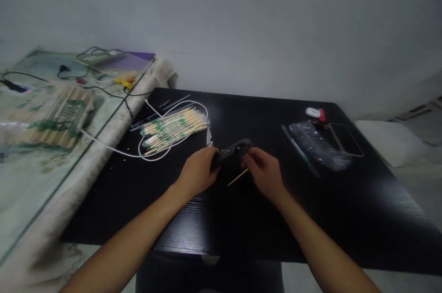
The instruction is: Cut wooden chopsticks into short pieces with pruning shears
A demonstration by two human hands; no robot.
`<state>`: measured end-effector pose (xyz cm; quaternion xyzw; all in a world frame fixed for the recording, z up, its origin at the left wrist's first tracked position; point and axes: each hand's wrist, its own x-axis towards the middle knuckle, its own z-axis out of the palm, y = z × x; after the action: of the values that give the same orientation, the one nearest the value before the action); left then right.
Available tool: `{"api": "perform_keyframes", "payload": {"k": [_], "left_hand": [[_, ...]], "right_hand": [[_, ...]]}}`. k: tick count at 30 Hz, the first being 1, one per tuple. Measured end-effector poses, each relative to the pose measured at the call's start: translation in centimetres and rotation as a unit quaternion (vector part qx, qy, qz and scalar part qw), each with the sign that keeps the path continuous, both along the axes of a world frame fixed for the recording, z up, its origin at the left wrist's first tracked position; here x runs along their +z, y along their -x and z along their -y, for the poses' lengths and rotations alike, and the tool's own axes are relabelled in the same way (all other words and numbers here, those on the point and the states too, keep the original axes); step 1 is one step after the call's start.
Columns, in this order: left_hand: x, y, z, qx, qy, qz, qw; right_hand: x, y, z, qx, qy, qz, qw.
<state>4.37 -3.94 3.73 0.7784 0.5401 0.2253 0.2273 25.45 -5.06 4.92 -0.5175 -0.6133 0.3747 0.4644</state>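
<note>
Near the middle of the black table (165, 210), my left hand (198, 169) is closed around a dark tool with a curved end (236, 148). A pointed silver blade (209, 137) sticks up beside my left fingers; I cannot tell whether it belongs to that tool. The fingers of my right hand (264, 171) are pinched together at the tool's right end, and what they grip is hidden. A thin wooden stick (237, 177) slants down and left from under the right fingertips. Left of the hands lie clear packs of wooden chopsticks (172, 129) with green print.
White cable (119, 151) loops around the packs. At right are crumpled clear plastic (321, 146), a phone-shaped frame (345, 140), a bluish strip (300, 150) and a white-and-red item (315, 112). Another chopstick pack (64, 118) and black cords (107, 93) lie on the left-hand surface.
</note>
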Motion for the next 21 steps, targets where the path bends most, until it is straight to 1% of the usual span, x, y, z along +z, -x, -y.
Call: {"api": "perform_keyframes", "payload": {"k": [6,12,19,21], "left_hand": [[-0.39,0.07,-0.02,0.014,0.036,0.073,0.997],[-0.23,-0.32,0.01,0.028,0.074,0.065,0.995],[-0.38,-0.31,0.13,0.037,0.08,0.065,0.994],[-0.35,-0.28,0.15,0.033,0.076,0.05,0.995]], "right_hand": [[-0.33,-0.08,-0.15,-0.011,0.006,0.018,1.0],[-0.41,0.07,-0.37,-0.016,0.011,0.018,1.0],[-0.51,0.06,-0.45,-0.025,0.013,0.016,0.999],[-0.53,0.11,-0.42,-0.024,0.013,0.012,1.0]]}}
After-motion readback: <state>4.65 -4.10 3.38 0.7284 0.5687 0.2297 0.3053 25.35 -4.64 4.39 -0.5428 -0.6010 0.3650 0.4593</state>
